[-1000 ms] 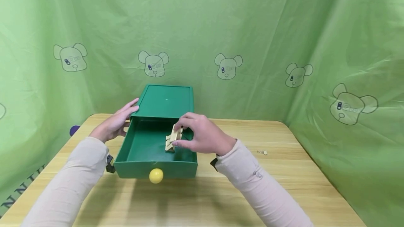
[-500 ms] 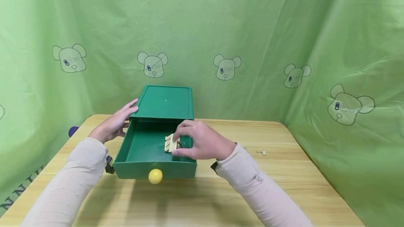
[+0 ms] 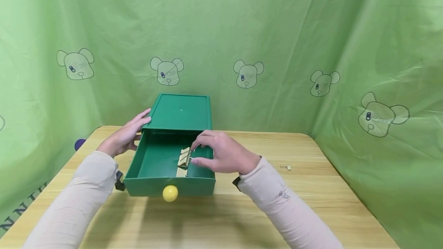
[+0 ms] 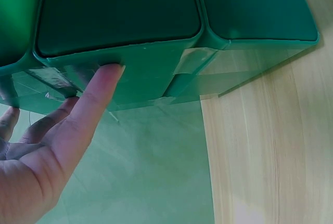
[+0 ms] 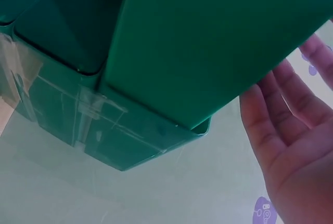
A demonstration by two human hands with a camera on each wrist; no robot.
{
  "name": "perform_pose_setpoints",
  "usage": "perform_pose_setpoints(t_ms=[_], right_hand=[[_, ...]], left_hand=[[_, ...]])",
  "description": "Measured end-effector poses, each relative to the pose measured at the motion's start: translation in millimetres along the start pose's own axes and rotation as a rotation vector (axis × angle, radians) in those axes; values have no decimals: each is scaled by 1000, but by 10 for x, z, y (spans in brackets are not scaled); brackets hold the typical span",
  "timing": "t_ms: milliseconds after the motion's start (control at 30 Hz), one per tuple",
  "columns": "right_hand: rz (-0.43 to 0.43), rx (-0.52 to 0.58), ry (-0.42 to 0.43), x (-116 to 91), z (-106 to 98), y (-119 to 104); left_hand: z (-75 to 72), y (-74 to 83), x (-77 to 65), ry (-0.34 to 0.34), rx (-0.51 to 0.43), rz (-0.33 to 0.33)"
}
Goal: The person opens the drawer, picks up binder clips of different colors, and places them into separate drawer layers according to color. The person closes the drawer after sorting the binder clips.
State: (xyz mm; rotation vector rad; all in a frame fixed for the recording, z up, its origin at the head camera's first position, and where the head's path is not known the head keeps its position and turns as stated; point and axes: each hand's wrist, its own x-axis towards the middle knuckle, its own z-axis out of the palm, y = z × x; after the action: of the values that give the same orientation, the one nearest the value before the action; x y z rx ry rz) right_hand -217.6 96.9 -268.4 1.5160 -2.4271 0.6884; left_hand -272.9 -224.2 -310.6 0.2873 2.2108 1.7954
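A green drawer [image 3: 155, 186] with a yellow knob [image 3: 170, 193] stands pulled out of its green cabinet [image 3: 181, 112]. Inside it, toward the right, is a tan binder clip [image 3: 184, 157] with silver handles. My right hand [image 3: 225, 153] reaches over the drawer's right side, thumb and index fingertip pinching at those handles. A second tan clip [image 3: 181, 172] lies just in front, by the front wall. My left hand [image 3: 126, 135] rests against the cabinet's left side, fingers extended. In the left wrist view its index finger [image 4: 99, 91] touches the green casing. The drawer wall hides the right fingertips in the right wrist view.
Another small tan binder clip [image 3: 288, 167] lies on the wooden table [image 3: 263, 210], right of the drawer. A purple round object [image 3: 80, 143] shows behind my left arm. Clear tape [image 4: 195, 60] joins the stacked green boxes. Green curtain [image 3: 214, 30] surrounds the table.
My right hand has shifted slightly within the drawer. The clips, bunched together before, now stand apart, one nearer the front wall, the other at my fingertips. My left hand has stayed put.
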Motion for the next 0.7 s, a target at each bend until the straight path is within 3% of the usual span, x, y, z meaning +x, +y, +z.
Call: perform_pose_setpoints(t_ms=[200,533,700], right_hand=[[29,-21,53,-53,-3,83],[75,-39,235,-212,-34,370],[155,-87,284,-312,-94,528]], left_hand=[[4,11,-10,1,4,3],[2,17,-8,-4,-5,-4],[-3,12,-1,-5,-6,-5]])
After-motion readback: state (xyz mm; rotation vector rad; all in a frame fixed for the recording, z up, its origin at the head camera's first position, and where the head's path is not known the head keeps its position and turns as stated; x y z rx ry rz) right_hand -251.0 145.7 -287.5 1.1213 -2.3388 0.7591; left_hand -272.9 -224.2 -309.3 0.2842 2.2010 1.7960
